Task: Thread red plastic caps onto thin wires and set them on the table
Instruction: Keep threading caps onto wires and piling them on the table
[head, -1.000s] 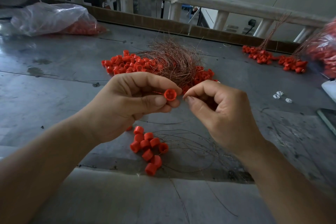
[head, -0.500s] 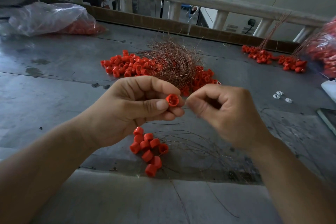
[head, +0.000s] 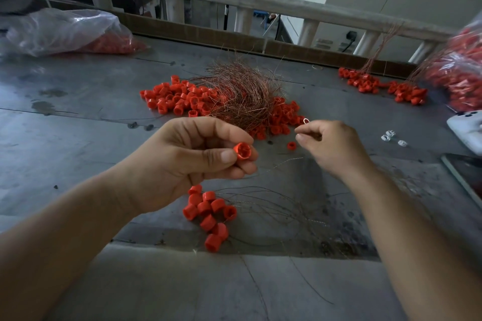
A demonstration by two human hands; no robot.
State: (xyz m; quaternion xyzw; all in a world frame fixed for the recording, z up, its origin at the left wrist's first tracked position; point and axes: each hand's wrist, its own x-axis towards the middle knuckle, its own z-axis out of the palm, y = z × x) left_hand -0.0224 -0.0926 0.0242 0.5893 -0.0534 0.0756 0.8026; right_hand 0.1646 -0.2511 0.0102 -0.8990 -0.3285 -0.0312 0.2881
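Now the left hand [head: 193, 161] is pinching a red cap [head: 242, 151] above the table, open end camera-ward, while the right hand [head: 331, 146], just rightward, is pinching a thin wire [head: 281, 164] slanting down-left toward it.

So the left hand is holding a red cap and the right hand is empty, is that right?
Not quite. The left hand does hold a red cap, but the right hand is not empty: its fingertips pinch a thin wire near its looped end. The head view shows it.
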